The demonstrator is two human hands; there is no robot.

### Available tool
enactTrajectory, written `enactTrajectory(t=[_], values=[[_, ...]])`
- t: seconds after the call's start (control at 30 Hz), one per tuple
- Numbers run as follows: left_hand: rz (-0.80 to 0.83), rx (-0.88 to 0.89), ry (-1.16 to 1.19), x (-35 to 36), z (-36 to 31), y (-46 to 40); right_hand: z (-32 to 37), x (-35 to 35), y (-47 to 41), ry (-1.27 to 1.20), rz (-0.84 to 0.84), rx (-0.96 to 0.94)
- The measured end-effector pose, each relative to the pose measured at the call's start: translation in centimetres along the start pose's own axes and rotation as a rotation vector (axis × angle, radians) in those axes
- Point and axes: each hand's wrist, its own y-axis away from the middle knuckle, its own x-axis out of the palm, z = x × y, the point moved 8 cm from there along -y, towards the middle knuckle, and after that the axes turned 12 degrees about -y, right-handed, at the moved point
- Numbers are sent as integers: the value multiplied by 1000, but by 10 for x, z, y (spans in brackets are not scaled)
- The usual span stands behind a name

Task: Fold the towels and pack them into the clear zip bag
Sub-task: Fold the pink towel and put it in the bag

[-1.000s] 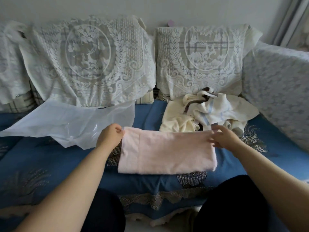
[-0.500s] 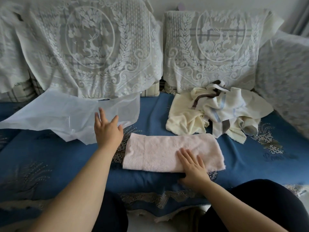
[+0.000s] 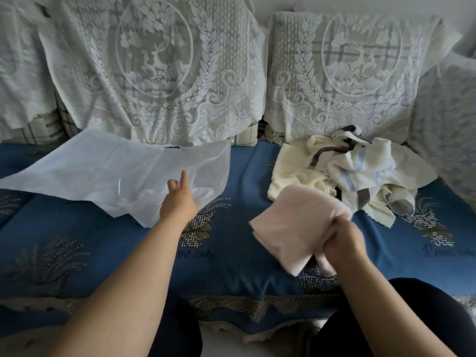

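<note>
Right hand (image 3: pixel 340 240) grips folded pink towel (image 3: pixel 291 228); left hand (image 3: pixel 179 202) at clear bag (image 3: pixel 103 173).

A blue embroidered sofa cover (image 3: pixel 231 253) — two lace-draped back cushions (image 3: pixel 159 68) behind it.

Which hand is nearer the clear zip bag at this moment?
Left. The left hand reaches over the near edge of the clear zip bag, fingers open. The right hand is well off to the bag's right, holding the folded pink towel above the sofa.
</note>
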Motion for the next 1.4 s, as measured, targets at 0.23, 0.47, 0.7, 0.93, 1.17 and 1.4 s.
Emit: enactTrajectory(t=[0.23, 0.47, 0.7, 0.93, 1.17, 1.4], values=[[385, 101, -130, 32, -9, 42, 63, 62, 39, 58, 91, -419], [56, 167, -119, 14, -30, 30, -88, 147, 56, 814, 609, -371], [8, 78, -94, 17, -13, 3, -144, 143, 69, 645, 684, -142], [-266, 68, 146, -17, -21, 6, -124, 136, 74, 152, 455, -117], [-480, 84, 683, -43, -14, 22, -148, 166, 94, 1122, 756, -443], [-219, 322, 491, -40, -25, 29, -138, 186, 91, 1137, 836, -285]])
